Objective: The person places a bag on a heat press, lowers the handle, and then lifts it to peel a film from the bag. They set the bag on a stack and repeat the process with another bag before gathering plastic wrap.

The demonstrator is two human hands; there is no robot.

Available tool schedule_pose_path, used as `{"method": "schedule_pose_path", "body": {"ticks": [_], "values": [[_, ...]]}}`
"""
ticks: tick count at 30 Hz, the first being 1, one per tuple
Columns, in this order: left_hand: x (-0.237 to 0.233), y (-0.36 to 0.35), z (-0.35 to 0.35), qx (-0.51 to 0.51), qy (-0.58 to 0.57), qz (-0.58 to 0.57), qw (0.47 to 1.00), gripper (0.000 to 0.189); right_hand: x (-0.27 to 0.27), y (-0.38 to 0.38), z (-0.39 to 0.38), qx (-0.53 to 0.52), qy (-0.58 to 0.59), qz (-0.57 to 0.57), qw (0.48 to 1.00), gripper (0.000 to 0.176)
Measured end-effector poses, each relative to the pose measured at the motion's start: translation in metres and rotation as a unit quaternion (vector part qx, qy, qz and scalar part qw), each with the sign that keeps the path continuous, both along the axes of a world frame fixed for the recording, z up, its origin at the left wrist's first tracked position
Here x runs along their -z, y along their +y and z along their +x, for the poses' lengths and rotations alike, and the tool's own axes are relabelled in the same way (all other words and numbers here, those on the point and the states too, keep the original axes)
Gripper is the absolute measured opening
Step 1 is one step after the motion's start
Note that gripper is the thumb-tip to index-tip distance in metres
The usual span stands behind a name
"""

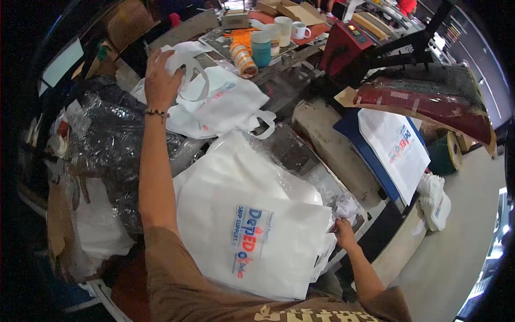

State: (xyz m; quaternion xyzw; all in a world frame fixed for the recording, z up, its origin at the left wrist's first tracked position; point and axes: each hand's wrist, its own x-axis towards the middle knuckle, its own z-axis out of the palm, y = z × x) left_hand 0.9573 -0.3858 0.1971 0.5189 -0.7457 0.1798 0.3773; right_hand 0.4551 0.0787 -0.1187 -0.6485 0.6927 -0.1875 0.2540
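- The dark tabletop (281,90) is being largely covered, with cardboard (303,13) being glimpsed at the back.
- At the far side, a teal jar (260,52) and a white mug (300,31) are being grouped.
- Over left, space is being taken up by crumpled dark plastic (110,137).
- Right, a printed bag (394,150) is being supported by the blue pad (358,139), overhung by the raised press plate (399,97).
- And here, a white bag (228,104) is being gripped by the fingers of the left hand (162,80), beyond the front bag (292,233).
- Beside that bag's right edge, the right hand (346,234) is being held; its grip cannot be told.
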Motion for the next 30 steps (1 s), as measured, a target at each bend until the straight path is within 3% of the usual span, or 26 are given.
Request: {"method": "schedule_pose_path", "body": {"ticks": [3,4,6,7,8,10,14,16,18,19,21,22,24,25,27,28,29,30], "values": [[0.028,-0.006,0.002,-0.104,-0.004,-0.059,0.993,0.054,-0.012,-0.001,0.002,-0.024,-0.012,-0.062,0.998,0.024],[0.049,-0.015,0.015,-0.146,-0.035,-0.095,0.984,0.057,-0.032,-0.006,0.008,-0.018,-0.037,0.003,0.999,0.023],[0.134,-0.049,0.055,-0.244,-0.126,0.021,0.961,0.058,-0.021,-0.002,0.009,-0.013,-0.007,-0.081,0.997,0.024],[0.135,-0.036,0.055,-0.201,-0.167,0.262,0.929,0.057,-0.010,-0.003,0.006,0.009,0.003,-0.028,1.000,0.027],[0.134,-0.016,0.054,-0.141,-0.207,0.486,0.837,0.056,-0.005,-0.001,0.003,0.035,0.012,0.028,0.999,0.029],[0.149,-0.005,0.050,-0.162,-0.121,0.421,0.884,0.049,-0.021,-0.004,0.008,0.004,-0.017,-0.032,0.999,0.035],[0.121,0.021,0.032,-0.114,-0.156,0.272,0.943,0.044,0.005,0.000,-0.008,-0.036,-0.025,-0.044,0.998,0.037],[0.116,0.030,0.029,-0.066,-0.174,0.241,0.952,0.041,-0.019,-0.005,-0.021,-0.037,-0.018,0.006,0.999,0.035],[0.102,0.045,0.018,-0.026,-0.194,0.207,0.959,0.038,-0.078,-0.015,-0.032,-0.050,-0.116,0.226,0.966,0.032],[0.093,0.060,0.005,0.023,-0.141,0.246,0.959,0.036,-0.076,-0.011,-0.048,-0.065,-0.113,0.138,0.982,0.033],[0.072,0.095,-0.028,0.076,-0.091,0.280,0.953,0.034,-0.109,-0.021,-0.079,-0.004,-0.073,0.122,0.990,0.034],[0.059,0.116,-0.050,0.126,-0.072,0.303,0.942,0.034,-0.129,-0.031,-0.098,-0.021,-0.073,0.006,0.997,0.033],[0.045,0.152,-0.092,0.188,-0.057,0.320,0.927,0.033,-0.178,-0.053,-0.121,0.087,0.024,-0.064,0.994,0.033],[0.041,0.169,-0.113,0.230,-0.083,0.319,0.916,0.033,-0.196,-0.065,-0.135,0.124,0.092,-0.083,0.984,0.033],[0.031,0.206,-0.157,0.284,-0.122,0.334,0.891,0.032,-0.165,-0.090,-0.176,0.140,0.163,-0.324,0.921,0.039],[0.024,0.226,-0.180,0.298,-0.134,0.348,0.879,0.032,-0.169,-0.090,-0.179,0.156,0.220,-0.292,0.918,0.051],[0.018,0.244,-0.207,0.316,-0.103,0.383,0.862,0.032,-0.145,-0.098,-0.185,0.173,0.297,-0.130,0.930,0.060],[0.014,0.259,-0.230,0.333,-0.090,0.406,0.847,0.033,-0.120,-0.099,-0.191,0.176,0.250,-0.104,0.947,0.065]]}}
